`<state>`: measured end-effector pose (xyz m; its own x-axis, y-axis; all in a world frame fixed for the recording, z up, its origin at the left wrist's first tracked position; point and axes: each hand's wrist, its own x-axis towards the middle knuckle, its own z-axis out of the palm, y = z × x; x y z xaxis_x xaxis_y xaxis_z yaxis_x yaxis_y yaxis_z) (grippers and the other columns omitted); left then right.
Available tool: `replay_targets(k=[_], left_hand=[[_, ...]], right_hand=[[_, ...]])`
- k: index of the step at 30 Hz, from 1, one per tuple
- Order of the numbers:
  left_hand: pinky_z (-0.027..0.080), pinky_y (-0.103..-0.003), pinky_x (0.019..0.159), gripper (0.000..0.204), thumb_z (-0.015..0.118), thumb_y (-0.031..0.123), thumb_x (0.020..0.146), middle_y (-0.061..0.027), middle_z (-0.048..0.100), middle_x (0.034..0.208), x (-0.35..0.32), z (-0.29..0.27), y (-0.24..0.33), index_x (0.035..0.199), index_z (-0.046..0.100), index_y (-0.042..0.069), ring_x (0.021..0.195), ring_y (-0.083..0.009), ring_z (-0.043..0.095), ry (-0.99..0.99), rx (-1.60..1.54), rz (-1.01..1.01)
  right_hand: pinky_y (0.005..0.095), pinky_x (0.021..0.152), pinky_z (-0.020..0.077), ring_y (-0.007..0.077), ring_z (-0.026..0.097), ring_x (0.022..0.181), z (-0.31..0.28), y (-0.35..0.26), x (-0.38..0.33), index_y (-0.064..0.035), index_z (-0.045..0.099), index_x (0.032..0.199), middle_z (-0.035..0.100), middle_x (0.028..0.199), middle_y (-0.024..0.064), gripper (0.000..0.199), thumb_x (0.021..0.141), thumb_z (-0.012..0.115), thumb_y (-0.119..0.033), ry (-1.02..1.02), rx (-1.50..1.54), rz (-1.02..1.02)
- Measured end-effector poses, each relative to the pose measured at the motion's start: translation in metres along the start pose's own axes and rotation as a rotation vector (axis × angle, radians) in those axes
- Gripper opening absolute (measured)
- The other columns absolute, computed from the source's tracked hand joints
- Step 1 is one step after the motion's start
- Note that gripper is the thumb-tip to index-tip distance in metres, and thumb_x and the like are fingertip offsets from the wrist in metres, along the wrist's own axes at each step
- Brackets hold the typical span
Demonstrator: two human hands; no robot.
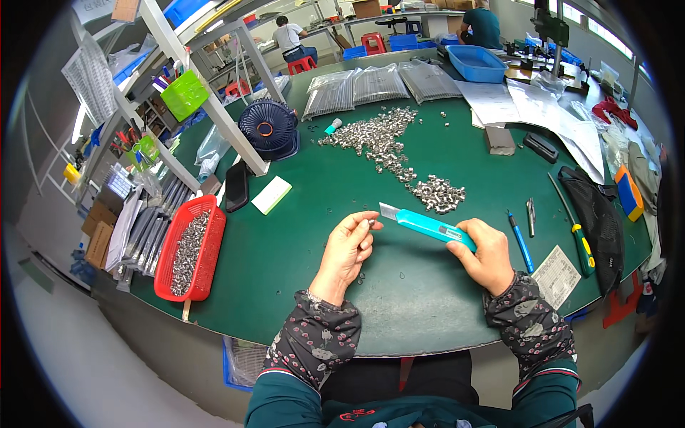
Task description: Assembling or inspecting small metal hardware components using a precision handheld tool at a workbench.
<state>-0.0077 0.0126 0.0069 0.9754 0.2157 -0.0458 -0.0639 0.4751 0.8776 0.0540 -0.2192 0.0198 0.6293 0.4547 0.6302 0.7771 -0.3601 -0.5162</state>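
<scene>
My right hand is closed around a teal utility knife, its blade out and pointing left. Close to the blade tip, my left hand pinches a small metal ring between thumb and fingers. Whether the blade touches the ring I cannot tell. Just beyond the knife lies a small pile of shiny metal rings. A larger heap of the same rings spreads farther back on the green table.
At the left stands a red basket full of small metal parts, near a phone and a dark blue fan. To the right lie a blue pen, a screwdriver and a black mesh bag. Two people sit in the background.
</scene>
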Motion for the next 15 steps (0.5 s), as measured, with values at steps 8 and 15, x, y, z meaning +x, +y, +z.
replay_targets(k=[8,15], left_hand=[[0.028,-0.013,0.038,0.019,0.050,0.006,0.084,-0.0049,0.052,0.083,0.0025,-0.0041,-0.0030,0.102,0.050,0.001,0.052,-0.0021,0.036,0.041,0.062,0.062],[0.027,-0.013,0.039,0.015,0.050,0.006,0.083,-0.0020,0.051,0.080,0.0023,-0.0015,-0.0025,0.097,0.052,0.001,0.052,-0.0017,0.035,0.030,0.081,0.083]], right_hand=[[0.0357,0.054,0.0417,0.0285,0.055,0.061,0.0005,0.0030,-0.0011,-0.0022,0.057,0.079,0.056,0.069,0.0124,0.027,0.073,0.060,-0.029,-0.185,0.087,0.135],[0.0362,0.055,0.0420,0.0280,0.056,0.062,-0.0019,0.0033,-0.0004,-0.0021,0.058,0.079,0.057,0.069,0.0124,0.029,0.074,0.059,-0.031,-0.239,0.084,0.168]])
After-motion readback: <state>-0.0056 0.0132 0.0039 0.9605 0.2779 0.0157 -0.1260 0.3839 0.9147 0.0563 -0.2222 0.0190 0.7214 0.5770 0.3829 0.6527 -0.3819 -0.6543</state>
